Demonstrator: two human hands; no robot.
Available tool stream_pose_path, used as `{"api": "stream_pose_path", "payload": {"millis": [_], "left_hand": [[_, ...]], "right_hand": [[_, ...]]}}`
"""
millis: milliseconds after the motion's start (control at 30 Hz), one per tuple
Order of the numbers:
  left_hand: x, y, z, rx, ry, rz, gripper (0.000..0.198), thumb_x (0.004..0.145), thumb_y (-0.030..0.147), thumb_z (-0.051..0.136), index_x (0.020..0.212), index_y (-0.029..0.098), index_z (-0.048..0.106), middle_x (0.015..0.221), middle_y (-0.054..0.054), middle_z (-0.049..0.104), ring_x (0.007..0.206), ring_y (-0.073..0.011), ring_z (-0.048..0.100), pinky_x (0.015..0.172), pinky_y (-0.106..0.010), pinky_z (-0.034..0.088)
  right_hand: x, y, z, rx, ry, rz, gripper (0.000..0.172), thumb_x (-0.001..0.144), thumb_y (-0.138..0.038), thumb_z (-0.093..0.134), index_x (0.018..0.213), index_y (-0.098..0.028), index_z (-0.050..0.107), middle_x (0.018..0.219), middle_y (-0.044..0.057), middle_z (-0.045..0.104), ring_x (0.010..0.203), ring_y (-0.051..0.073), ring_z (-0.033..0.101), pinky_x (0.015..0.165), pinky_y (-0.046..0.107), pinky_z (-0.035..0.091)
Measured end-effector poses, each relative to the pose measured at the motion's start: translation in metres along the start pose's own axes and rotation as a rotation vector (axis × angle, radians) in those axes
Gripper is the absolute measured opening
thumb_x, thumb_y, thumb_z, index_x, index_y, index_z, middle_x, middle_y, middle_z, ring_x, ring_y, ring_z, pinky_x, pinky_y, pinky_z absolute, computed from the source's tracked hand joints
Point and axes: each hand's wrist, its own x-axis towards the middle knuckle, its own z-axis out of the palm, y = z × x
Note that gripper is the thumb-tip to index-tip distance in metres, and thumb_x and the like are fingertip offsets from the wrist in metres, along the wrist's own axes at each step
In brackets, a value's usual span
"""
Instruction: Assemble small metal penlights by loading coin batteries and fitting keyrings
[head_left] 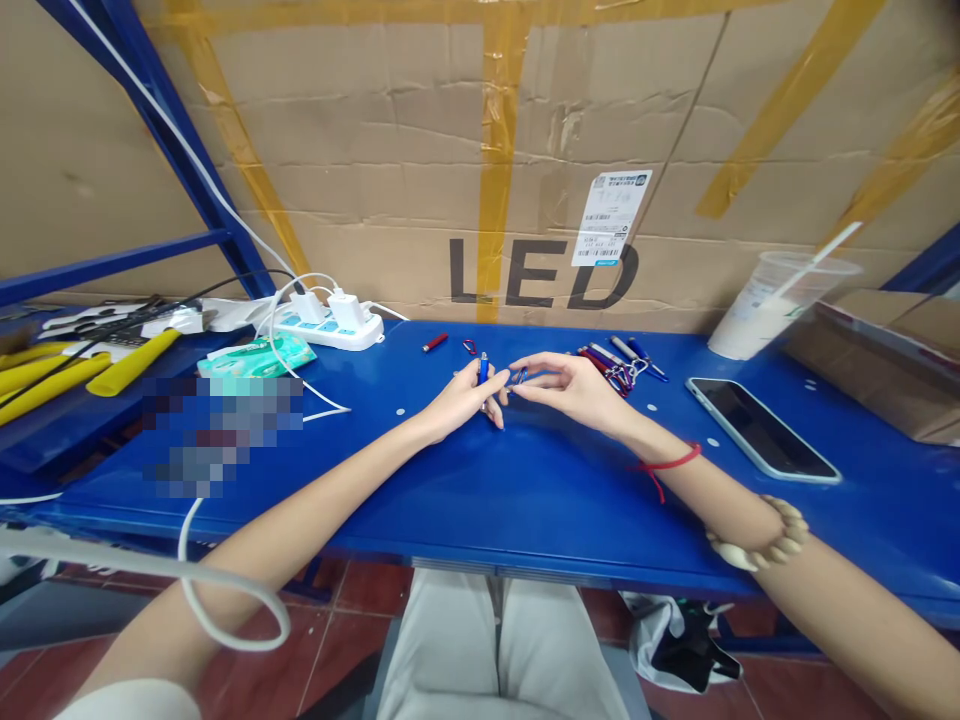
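My left hand (466, 402) is closed around a small blue cylinder (483, 368) with a silver tip, held upright over the blue table (450, 490). Just to its right, my right hand (566, 390) pinches a small blue carabiner clip (519, 376) between thumb and fingertips. Behind the hands lie a red cylinder (435, 343) and a red clip (469, 347). A pile of red, silver and blue cylinders with clips (611, 362) sits beyond my right hand, which partly hides it.
At the right are a phone (761, 430), a plastic cup with a straw (772, 305) and an open cardboard box (885, 360). A power strip (330, 325), tissue pack (259, 358), white cable (187, 560) and yellow-handled tools (135, 362) occupy the left. A large carton (375, 150) stands behind.
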Motion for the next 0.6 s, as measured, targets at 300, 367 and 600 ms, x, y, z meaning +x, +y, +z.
{"api": "stream_pose_path", "payload": {"millis": [300,367,600], "left_hand": [[0.001,0.003,-0.002,-0.049,0.053,0.148,0.033,0.081,0.028,0.060,0.068,0.019,0.031,0.053,0.008,0.049,0.038,-0.0033,0.044,0.045,-0.019,0.035],[0.000,0.004,-0.003,-0.018,0.068,0.193,0.031,0.081,0.027,0.059,0.067,0.019,0.033,0.051,0.008,0.046,0.037,-0.0027,0.040,0.044,-0.018,0.032],[-0.006,0.003,-0.002,0.182,0.109,0.256,0.028,0.081,0.029,0.058,0.066,0.019,0.035,0.053,0.006,0.045,0.045,-0.0050,0.041,0.047,-0.020,0.031]], "right_hand": [[-0.006,-0.009,0.004,-0.132,0.088,-0.093,0.039,0.069,-0.043,0.069,0.097,-0.015,0.071,0.095,0.008,0.071,0.087,0.022,0.067,0.077,0.035,0.057],[-0.006,-0.011,0.004,-0.208,0.105,-0.149,0.038,0.072,-0.043,0.066,0.099,-0.017,0.071,0.097,0.008,0.070,0.086,0.021,0.067,0.073,0.033,0.058],[-0.007,-0.010,0.007,-0.474,0.075,-0.319,0.025,0.079,-0.036,0.060,0.094,-0.019,0.071,0.092,0.007,0.068,0.079,0.017,0.064,0.070,0.028,0.055]]}}
